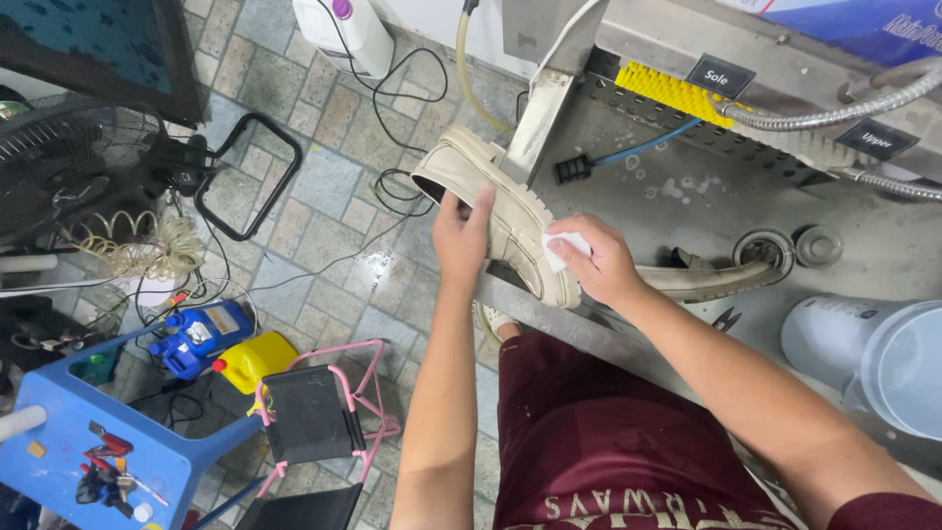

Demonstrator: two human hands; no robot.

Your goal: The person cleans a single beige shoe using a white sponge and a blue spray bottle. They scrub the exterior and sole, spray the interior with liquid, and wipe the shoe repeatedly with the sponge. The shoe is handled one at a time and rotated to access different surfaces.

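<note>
Left hand (461, 236) grips the cream shoe (500, 211) tight — right hand (599, 263), at its three o'clock, pinches a white sponge (559, 247) against the sole, above the steel sink (883, 245).

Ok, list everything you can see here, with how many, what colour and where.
Shoe: one, cream, held over the sink edge.
Second shoe: one, cream, lying in the sink.
Cloth pad: one, white, against the held shoe's sole.
Sink: one, steel, right.
Brush: one, yellow, top of the sink.
Drain: one, metal, sink floor.
Bucket: one, whitish, right edge.
Stool: one, blue, bottom left.
Small chair: one, pink frame with black seat, floor.
Bottles: blue and yellow, floor left.
Fan: one, black, left.
Jug: one, white, top.
Left hand: grips the held shoe.
Right hand: presses the cloth pad.
</note>
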